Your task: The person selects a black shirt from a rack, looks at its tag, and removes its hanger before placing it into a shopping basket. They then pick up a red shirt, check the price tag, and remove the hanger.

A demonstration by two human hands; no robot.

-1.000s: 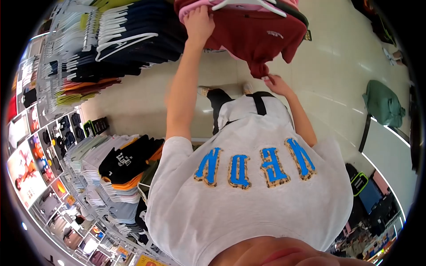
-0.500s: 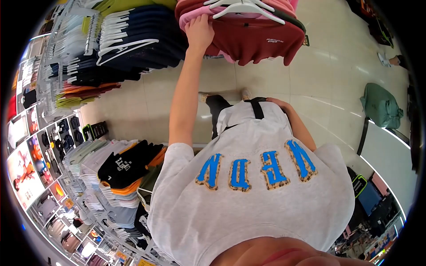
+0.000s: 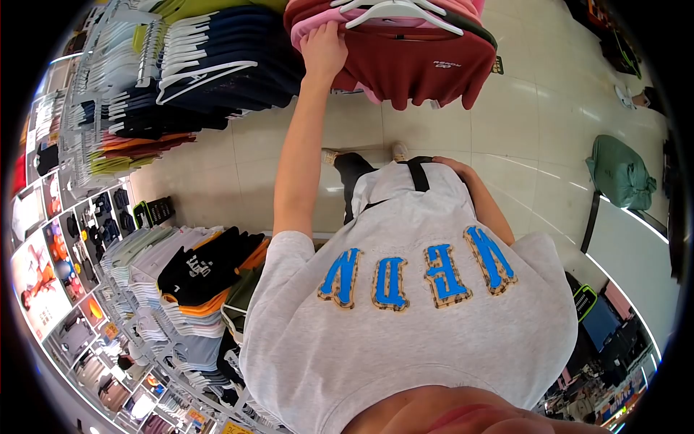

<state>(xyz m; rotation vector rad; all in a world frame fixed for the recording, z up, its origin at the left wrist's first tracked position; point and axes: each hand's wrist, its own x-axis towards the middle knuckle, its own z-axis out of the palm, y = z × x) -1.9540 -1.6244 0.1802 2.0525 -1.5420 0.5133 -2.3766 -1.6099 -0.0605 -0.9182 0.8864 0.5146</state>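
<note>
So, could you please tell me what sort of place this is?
Most likely a clothing shop: hanging T-shirts on white hangers, folded T-shirt stacks on shelves, and the left hand on a dark red T-shirt.

Open tiled floor [image 3: 549,137] fills the middle and right of the frame, so I have room there. Hanging shirts [image 3: 210,65] crowd the upper left, red shirts [image 3: 426,61] block the top centre, and folded stacks [image 3: 188,289] wall the lower left.
</note>
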